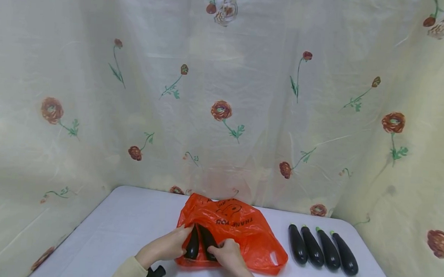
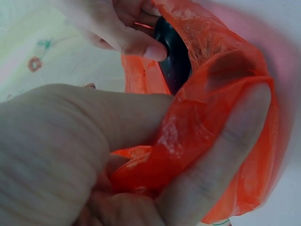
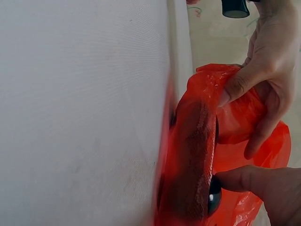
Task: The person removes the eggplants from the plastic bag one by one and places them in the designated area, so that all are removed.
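Observation:
A red plastic bag (image 1: 252, 243) with black print lies on the white table, its mouth toward me. Two dark eggplants show in the opening, a left one (image 1: 193, 245) and a right one (image 1: 206, 239). With my left hand (image 1: 170, 244) I grip the bag's left edge; the left wrist view shows red film (image 2: 188, 136) bunched between thumb and fingers. My right hand (image 1: 229, 254) holds the near end of the right eggplant, its thumb (image 3: 237, 179) against the dark skin. The eggplants' far ends are hidden inside the bag.
Several eggplants with green tips lie side by side at the table's right, the leftmost one (image 1: 297, 245) near the bag. The white table (image 1: 129, 217) extends left of the bag. A floral curtain (image 1: 259, 127) hangs behind and along both sides. A black wrist device (image 1: 155, 274) sits by the left sleeve.

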Motion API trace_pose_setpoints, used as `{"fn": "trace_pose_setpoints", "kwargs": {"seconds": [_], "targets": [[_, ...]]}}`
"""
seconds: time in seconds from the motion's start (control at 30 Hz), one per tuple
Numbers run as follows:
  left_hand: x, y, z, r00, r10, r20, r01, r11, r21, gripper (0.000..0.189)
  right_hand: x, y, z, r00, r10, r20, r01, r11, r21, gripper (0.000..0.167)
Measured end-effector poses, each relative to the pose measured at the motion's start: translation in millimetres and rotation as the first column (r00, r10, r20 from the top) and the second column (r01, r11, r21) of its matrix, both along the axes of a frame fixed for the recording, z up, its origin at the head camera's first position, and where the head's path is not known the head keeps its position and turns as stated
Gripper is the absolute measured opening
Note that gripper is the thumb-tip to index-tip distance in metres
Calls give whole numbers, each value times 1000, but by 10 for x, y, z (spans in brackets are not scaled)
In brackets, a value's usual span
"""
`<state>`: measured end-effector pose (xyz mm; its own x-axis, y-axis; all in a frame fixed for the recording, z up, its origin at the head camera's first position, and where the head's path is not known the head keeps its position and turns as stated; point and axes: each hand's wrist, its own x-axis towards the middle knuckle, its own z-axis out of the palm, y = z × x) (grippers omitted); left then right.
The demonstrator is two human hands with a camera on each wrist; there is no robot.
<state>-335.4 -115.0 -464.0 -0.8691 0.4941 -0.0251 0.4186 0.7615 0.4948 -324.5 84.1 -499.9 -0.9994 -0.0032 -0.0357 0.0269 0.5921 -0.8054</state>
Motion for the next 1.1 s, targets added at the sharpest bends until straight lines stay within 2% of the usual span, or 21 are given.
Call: {"fn": "trace_pose_setpoints", "kwargs": {"seconds": [0.2, 0.53, 0.87, 1.1], "targets": [[-5, 8, 7, 999, 24, 29, -24, 1000, -7, 73, 18, 80, 10, 1000, -4, 27, 4, 1000, 15, 40], [-27, 9, -25, 998, 43, 42, -43, 999, -11, 71, 72, 244, 44, 998, -18, 56, 16, 999, 30, 25], [-27, 26, -30, 997, 54, 62, -54, 999, -2, 71, 125, 415, 117, 987, -20, 162, 9, 998, 67, 29], [-29, 25, -21, 997, 51, 65, -51, 999, 4, 69, 218, 508, 96, 986, 19, 164, -27, 999, 43, 24]]}}
